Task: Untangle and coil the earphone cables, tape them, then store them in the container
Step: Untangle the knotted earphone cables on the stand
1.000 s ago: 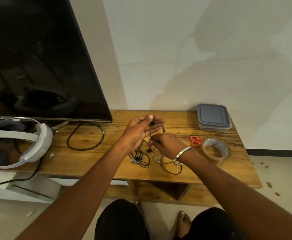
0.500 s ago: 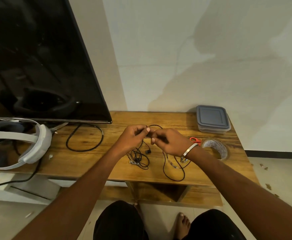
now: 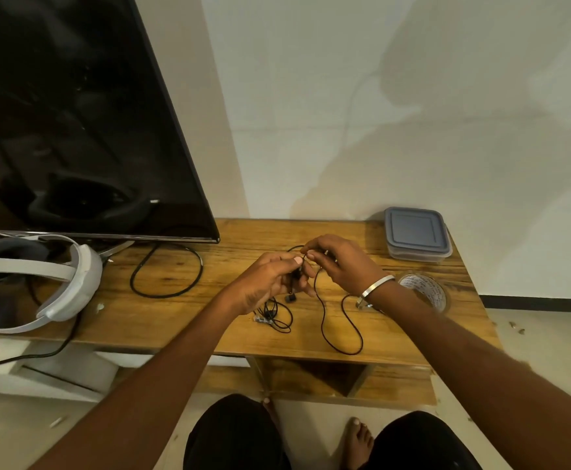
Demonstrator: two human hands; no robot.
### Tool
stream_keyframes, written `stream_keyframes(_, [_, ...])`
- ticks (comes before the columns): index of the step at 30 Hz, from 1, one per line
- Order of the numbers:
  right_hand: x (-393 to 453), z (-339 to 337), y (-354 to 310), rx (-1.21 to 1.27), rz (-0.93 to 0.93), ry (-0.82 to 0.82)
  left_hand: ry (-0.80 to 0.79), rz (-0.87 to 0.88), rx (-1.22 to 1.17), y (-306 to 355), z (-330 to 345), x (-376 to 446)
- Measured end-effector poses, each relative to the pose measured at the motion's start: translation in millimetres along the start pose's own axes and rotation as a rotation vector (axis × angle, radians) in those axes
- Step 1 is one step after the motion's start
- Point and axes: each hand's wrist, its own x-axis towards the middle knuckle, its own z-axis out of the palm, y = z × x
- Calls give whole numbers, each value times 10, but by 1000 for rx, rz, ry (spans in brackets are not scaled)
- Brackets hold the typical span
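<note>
Black earphone cable (image 3: 324,317) was what I had pinched up between both hands, just above the wooden table (image 3: 182,320). My left hand (image 3: 267,283) was curled shut on the cable, with an earbud dangling right below the fingers. My right hand (image 3: 340,266) had its fingertips closed on the same cable, pretty much touching the left thumb, so both hands met at one spot.

From there one long strand dropped down and made a big loose loop on the tabletop near the front edge, under my right wrist. A smaller tangled bundle (image 3: 275,315) of it sat on the wood just below my left hand.

Grey-lidded container (image 3: 416,234) was at the back right corner of the table, lid on, well apart from the cable. Tape roll (image 3: 424,291) lay flat in front of it, partly hidden behind my right forearm. Over on the left were a white headset (image 3: 70,286) and a TV (image 3: 73,113), with a separate black cord (image 3: 167,269) looped on the table under the screen.
</note>
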Motion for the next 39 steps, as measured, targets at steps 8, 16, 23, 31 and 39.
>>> stream_keyframes(8, [-49, 105, -34, 124, 79, -90, 3, 22, -199, 79, 66, 9])
stream_keyframes(16, [-64, 117, -37, 69, 100, -99, 22, -33, -236, 80, 48, -20])
stream_keyframes(23, [-47, 91, 30, 23, 116, -106, 9, -75, -258, 104, 57, -34])
stream_keyframes(31, [-42, 84, 15, -7, 83, -103, -55, -184, -201, 53, 52, -40])
stream_keyframes(39, [-43, 91, -4, -114, 13, -85, -89, -189, -219, 26, 69, -27])
